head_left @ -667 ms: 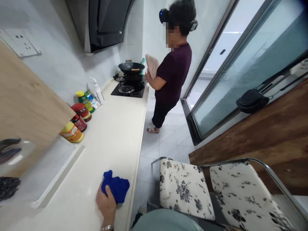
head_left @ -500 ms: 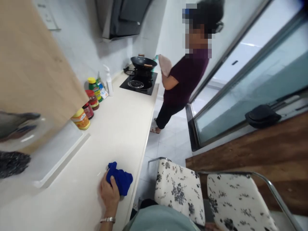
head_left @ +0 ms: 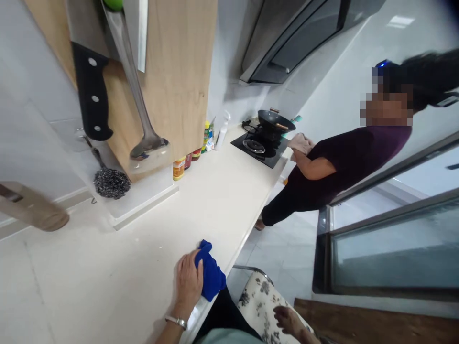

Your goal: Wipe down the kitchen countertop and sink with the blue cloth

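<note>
On the white countertop [head_left: 211,200], close to its front edge, my left hand [head_left: 189,277] has its fingers closed on a crumpled blue cloth [head_left: 212,278]. The cloth lies bunched against the surface, and part of it hangs toward the edge. A metal watch band is around the left wrist. Lower right, my right hand [head_left: 289,319] hovers by a chair with a floral white seat [head_left: 263,291]. Its fingers are apart and nothing shows in them.
A knife [head_left: 92,93], a metal spatula [head_left: 138,105] and a steel-wool scrubber [head_left: 112,183] hang at the left. Jars [head_left: 178,169] and a white spray bottle [head_left: 223,131] line the wall. A wok [head_left: 274,122] stands on the cooktop [head_left: 258,148]; beside it a person [head_left: 344,157] holds a pale cloth.
My view has swung left and closer to the hanging utensils. My left hand still grips the blue cloth on the counter. My right hand has come into fuller view over the chair.
</note>
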`<state>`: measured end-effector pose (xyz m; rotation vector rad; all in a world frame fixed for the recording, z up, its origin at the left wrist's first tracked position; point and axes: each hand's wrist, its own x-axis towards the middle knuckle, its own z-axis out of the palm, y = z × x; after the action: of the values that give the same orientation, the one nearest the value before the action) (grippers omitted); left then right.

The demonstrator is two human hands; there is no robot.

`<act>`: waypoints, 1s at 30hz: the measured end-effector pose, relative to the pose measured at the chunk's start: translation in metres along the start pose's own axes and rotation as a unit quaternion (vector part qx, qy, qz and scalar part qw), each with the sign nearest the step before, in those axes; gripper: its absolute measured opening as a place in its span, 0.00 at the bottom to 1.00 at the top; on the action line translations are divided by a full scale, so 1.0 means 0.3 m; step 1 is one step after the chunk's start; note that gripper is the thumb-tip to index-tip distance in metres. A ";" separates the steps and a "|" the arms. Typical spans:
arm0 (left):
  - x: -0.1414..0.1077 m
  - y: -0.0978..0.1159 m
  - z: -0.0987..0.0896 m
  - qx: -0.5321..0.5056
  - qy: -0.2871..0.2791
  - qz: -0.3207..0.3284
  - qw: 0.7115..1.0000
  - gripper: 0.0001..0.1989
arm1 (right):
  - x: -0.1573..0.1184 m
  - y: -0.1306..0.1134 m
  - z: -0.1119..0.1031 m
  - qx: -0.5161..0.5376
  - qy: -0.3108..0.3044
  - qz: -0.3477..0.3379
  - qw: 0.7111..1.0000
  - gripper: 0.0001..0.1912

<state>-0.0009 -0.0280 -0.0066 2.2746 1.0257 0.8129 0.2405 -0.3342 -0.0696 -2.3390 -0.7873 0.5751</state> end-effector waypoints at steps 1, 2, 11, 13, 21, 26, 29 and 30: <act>-0.003 -0.003 0.002 0.005 0.002 0.000 1.000 0.18 | 0.057 -0.032 0.011 0.007 0.009 -0.009 1.000 0.15; -0.005 -0.004 0.003 0.011 0.005 0.000 1.000 0.18 | 0.116 -0.076 0.013 0.013 0.035 -0.021 0.999 0.17; -0.020 0.020 0.021 0.074 0.037 -0.027 0.996 0.16 | 0.612 -0.833 -0.032 0.039 -0.026 -0.338 0.940 0.18; -0.028 0.021 0.035 0.070 0.025 -0.039 0.996 0.17 | 0.641 -0.916 0.020 0.036 -0.165 -0.388 0.906 0.21; -0.051 0.118 0.030 0.005 0.019 -0.170 0.985 0.23 | 0.635 -0.888 0.227 -0.050 -0.450 -0.661 0.598 0.43; -0.038 0.139 0.063 0.070 0.032 -0.164 0.983 0.20 | 0.730 -0.768 0.376 0.002 -0.315 -0.779 0.542 0.42; -0.028 0.124 0.092 0.116 0.029 -0.134 0.984 0.21 | 0.763 -0.727 0.426 0.028 -0.256 -0.799 0.543 0.36; -0.029 0.126 0.099 0.128 0.023 -0.133 0.983 0.20 | 0.760 -0.722 0.431 0.036 -0.250 -0.800 0.543 0.34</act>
<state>0.0331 -0.0629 -0.0049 2.2622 1.4928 0.6551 0.2497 0.0059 -0.0683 -0.4694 -2.4843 0.2911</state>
